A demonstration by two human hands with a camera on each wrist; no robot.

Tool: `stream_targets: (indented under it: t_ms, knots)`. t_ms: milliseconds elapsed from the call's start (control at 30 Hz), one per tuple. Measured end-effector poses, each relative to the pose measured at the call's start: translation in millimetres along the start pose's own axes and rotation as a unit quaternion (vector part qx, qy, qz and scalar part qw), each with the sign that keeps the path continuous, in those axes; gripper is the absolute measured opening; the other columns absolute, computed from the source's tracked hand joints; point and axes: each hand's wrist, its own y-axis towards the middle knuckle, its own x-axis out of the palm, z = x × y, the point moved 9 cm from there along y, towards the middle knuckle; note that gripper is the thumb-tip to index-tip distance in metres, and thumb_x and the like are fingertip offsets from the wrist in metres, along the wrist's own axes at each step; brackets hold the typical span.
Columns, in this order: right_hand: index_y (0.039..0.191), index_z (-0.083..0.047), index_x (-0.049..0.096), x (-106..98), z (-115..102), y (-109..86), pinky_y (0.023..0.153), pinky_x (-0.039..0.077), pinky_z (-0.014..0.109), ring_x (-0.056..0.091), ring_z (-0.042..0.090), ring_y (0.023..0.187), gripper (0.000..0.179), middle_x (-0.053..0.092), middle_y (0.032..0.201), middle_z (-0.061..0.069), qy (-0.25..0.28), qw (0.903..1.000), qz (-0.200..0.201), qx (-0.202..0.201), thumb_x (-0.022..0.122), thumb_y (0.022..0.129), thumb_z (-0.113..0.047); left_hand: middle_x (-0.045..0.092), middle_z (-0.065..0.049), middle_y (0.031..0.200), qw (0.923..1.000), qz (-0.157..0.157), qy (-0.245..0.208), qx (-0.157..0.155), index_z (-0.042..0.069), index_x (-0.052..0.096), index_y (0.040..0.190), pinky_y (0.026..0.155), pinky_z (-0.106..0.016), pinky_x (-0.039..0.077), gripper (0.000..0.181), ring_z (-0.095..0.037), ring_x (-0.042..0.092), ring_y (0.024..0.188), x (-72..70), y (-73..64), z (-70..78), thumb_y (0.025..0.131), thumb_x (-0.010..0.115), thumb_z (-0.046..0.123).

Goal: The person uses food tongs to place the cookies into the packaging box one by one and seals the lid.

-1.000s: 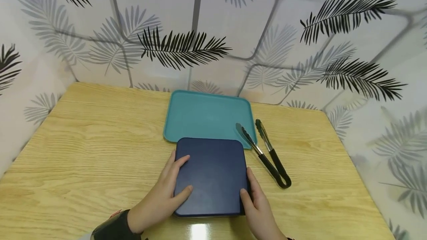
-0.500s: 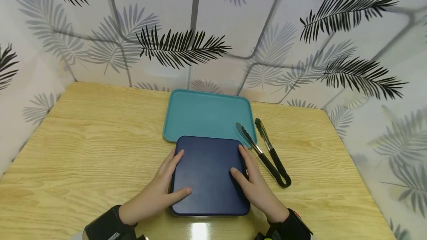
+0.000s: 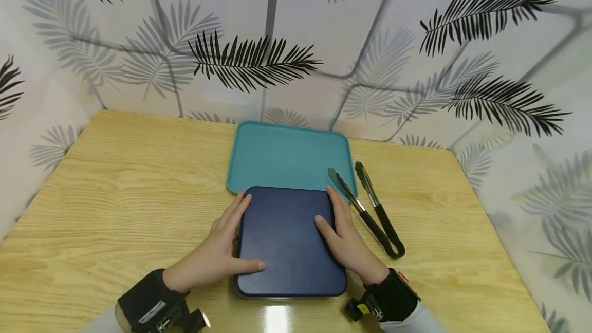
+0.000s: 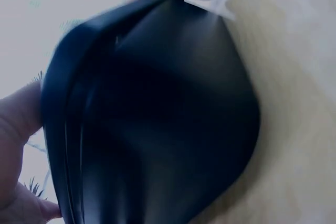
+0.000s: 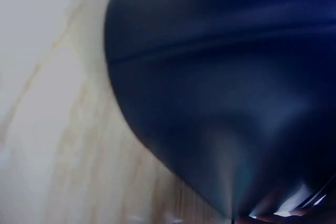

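A dark navy box [image 3: 290, 251] with a lid [image 3: 289, 235] sits near the front of the table. My left hand [image 3: 222, 251] holds its left side, thumb lying across the lid and fingertips at the far left corner. On the opposite side my right hand [image 3: 344, 238] grips the edge, thumb on the lid and fingers along the side. In the left wrist view the box wall [image 4: 178, 108] tapers below the lid's rim, with finger and thumb on the lid. The right wrist view shows a seam running round the dark box [image 5: 199, 87].
A teal tray [image 3: 287, 153] lies behind the box, its front edge partly covered by it. Tongs [image 3: 381, 225] with black handles lie spread at the right, one tip over the tray. A leaf-patterned cloth [image 3: 259, 24] rises behind the wooden table [image 3: 139, 179].
My right hand has moved up along the right edge, its thumb now farther onto the lid. The lid has shifted and sits squarer on the box. My left hand has moved slightly outward.
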Motion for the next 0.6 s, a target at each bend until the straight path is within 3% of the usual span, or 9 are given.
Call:
stream_targets:
  t_ms: [133, 333, 600]
  knots:
    - [0.156, -0.023, 0.001, 0.7, 1.0, 1.6, 0.113, 0.018, 0.064, 0.006, 0.035, 0.147, 0.071, 0.000, 0.161, 0.014, -0.001, 1.0000, -0.005, 0.005, 0.045, 0.103, -0.036, -0.007, -0.008, 0.163, 0.9999, 0.000, 0.012, -0.006, 0.028, 0.003, 0.157, 0.100, -0.051, 0.045, 0.113, -0.041, 0.009, 0.144, -5.6, 5.4, -3.3, 0.076, 0.080, 0.046]
    - [0.156, -0.022, 0.002, -1.2, 2.3, 2.5, 0.113, 0.021, 0.063, 0.009, 0.035, 0.147, 0.071, 0.003, 0.161, 0.013, -0.014, 0.9998, 0.002, 0.016, 0.045, 0.102, -0.041, 0.004, -0.006, 0.162, 0.9999, 0.011, 0.006, -0.009, 0.030, 0.011, 0.155, 0.089, -0.039, 0.050, 0.096, -0.033, 0.037, 0.130, -13.3, 11.3, -7.7, 0.084, 0.074, 0.045]
    - [0.155, -0.015, 0.010, -5.8, 1.0, 3.6, 0.113, 0.023, 0.059, 0.019, 0.035, 0.145, 0.067, 0.015, 0.157, 0.016, -0.002, 0.9998, 0.016, 0.009, 0.046, 0.103, -0.037, 0.008, -0.010, 0.161, 0.9998, 0.006, 0.016, 0.004, 0.027, 0.015, 0.155, 0.081, -0.032, 0.052, 0.090, -0.030, 0.039, 0.123, -16.1, 17.1, -8.6, 0.086, 0.071, 0.043]
